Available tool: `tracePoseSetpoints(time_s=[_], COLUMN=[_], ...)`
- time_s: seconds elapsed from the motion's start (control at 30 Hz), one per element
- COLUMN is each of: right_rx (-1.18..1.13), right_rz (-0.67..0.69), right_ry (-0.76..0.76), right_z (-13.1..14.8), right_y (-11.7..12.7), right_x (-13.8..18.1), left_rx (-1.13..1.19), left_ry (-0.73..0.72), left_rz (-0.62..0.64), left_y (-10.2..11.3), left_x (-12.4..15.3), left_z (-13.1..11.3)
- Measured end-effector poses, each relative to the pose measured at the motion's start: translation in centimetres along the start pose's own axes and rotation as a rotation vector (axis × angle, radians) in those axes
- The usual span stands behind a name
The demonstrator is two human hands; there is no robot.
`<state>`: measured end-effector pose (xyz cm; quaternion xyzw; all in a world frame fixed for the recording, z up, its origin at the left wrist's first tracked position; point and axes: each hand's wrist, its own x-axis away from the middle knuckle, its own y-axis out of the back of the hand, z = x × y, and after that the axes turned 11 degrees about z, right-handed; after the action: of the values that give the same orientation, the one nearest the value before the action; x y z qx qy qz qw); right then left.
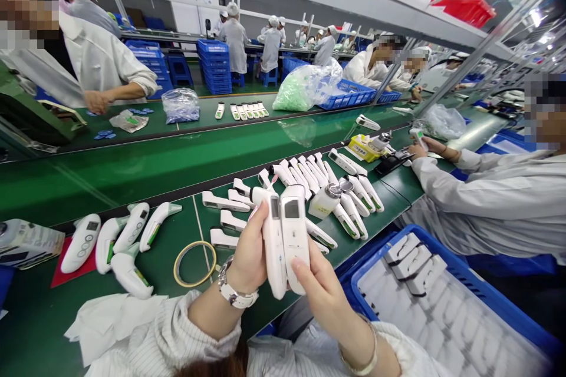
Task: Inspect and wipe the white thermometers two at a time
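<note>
My left hand (250,253) grips a white handheld thermometer (272,241) upright, its small screen facing me. My right hand (322,288) holds a second white thermometer (295,232) pressed side by side against the first. Both devices hover above the green bench (186,230). A watch sits on my left wrist and a bangle on my right. Beyond my hands lie several more white thermometers (309,174) in a loose row, and several white shell halves (223,203) to the left.
A tape ring (194,263) and four finished thermometers (119,235) lie at left, with a white cloth (106,318) near me. A blue crate (446,300) of white parts stands at right. A green conveyor (177,153) runs across. Co-workers sit at right and opposite.
</note>
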<state>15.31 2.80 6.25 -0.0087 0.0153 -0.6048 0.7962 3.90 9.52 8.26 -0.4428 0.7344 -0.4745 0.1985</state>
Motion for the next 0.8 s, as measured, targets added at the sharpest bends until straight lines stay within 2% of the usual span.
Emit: tracePoseSetpoints(time_s=[0.1, 0.2, 0.43, 0.63, 0.8], right_rx=[0.223, 0.288, 0.147, -0.053, -0.088], right_rz=[0.027, 0.073, 0.086, 0.097, 0.098], right_ry=[0.021, -0.008, 0.047, 0.082, 0.079], right_z=[-0.52, -0.83, -0.69, -0.68, -0.85], right_y=[0.04, 0.16, 0.57, 0.51, 0.74], right_x=[0.38, 0.55, 0.47, 0.5, 0.52], left_rx=[-0.096, -0.135, -0.108, -0.146, -0.154], left_ry=[-0.155, -0.235, -0.189, -0.131, -0.109], left_rz=[-0.001, 0.014, 0.07, 0.052, 0.042], left_y=[0.13, -0.02, -0.22, -0.22, -0.36], left_x=[-0.08, 0.06, 0.16, 0.19, 0.26], left_z=[0.52, 0.73, 0.71, 0.82, 0.87])
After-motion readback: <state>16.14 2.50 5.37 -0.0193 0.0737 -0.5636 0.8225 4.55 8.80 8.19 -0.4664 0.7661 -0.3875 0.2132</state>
